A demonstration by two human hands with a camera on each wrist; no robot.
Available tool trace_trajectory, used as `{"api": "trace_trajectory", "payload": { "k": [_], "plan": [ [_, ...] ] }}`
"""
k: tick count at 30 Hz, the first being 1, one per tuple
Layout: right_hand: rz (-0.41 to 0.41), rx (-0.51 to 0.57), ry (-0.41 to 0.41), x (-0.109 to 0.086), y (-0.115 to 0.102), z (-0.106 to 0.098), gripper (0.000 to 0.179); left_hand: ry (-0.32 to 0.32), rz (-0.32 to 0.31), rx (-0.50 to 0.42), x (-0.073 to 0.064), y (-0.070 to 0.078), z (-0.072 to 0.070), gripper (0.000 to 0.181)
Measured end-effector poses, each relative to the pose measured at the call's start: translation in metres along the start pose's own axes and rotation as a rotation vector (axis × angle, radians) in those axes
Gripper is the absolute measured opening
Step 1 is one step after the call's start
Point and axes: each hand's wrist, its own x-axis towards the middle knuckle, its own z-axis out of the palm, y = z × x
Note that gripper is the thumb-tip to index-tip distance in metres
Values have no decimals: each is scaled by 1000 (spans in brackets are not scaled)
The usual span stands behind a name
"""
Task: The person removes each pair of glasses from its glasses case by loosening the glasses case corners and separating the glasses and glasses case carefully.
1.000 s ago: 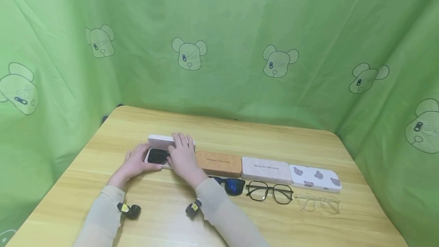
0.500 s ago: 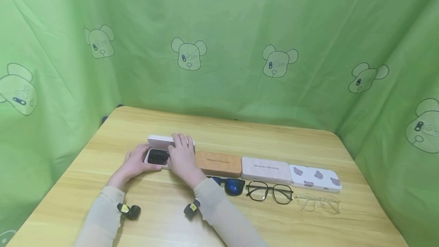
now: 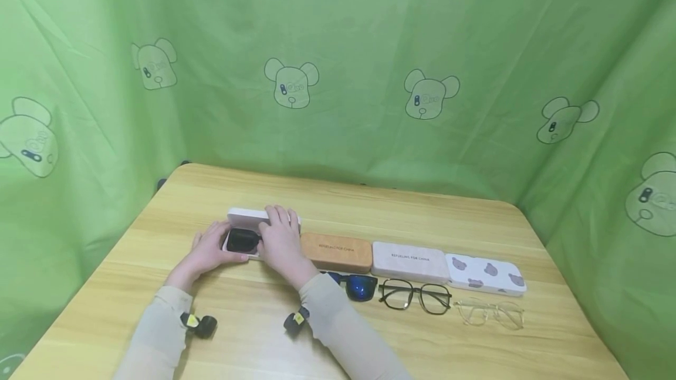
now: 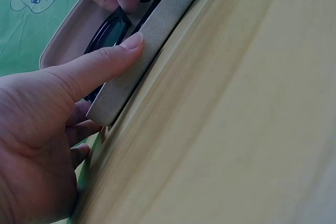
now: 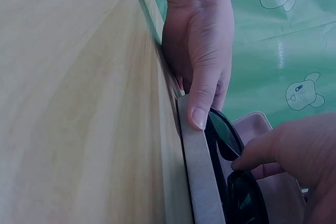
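An open glasses case (image 3: 247, 214) stands at the left of the row, its lid raised at the back. My left hand (image 3: 211, 249) grips its left end, with the thumb on the front wall (image 4: 126, 80) and other fingers round the end. Black sunglasses (image 3: 242, 240) with dark lenses sit in the case, slightly tilted. My right hand (image 3: 281, 245) pinches them at the bridge between thumb and index finger, as the right wrist view shows. Its other fingers lie over the lid's top edge. The right part of the case is hidden behind this hand in the head view.
Right of the open case lie an orange case (image 3: 338, 252), a pale grey case (image 3: 409, 260) and a bear-print case (image 3: 486, 274), all closed. In front of them are blue-lensed sunglasses (image 3: 360, 288), black-framed glasses (image 3: 417, 297) and clear-framed glasses (image 3: 490, 313). A green curtain (image 3: 348, 133) stands behind the table.
The black sunglasses' left lens has shifted very slightly up and left within the case. Both hands stay almost where they were, and the lid remains raised.
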Motion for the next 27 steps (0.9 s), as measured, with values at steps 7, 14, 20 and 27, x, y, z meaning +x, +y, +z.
{"api": "trace_trajectory", "payload": {
  "k": [7, 14, 20, 27],
  "plan": [
    [-13, -6, 20, -2, 1, -2, 21, -5, -5, -8, 0, -1, 1, 96],
    [-10, 22, 15, -2, 2, -5, 19, -4, 1, -5, -1, 1, 1, 94],
    [-16, 54, 33, -2, 3, -9, 16, -15, -14, -19, -2, 2, -1, 93],
    [-13, 95, 29, -4, 4, -15, 15, -16, -12, -24, -1, 0, 0, 93]
  ]
}}
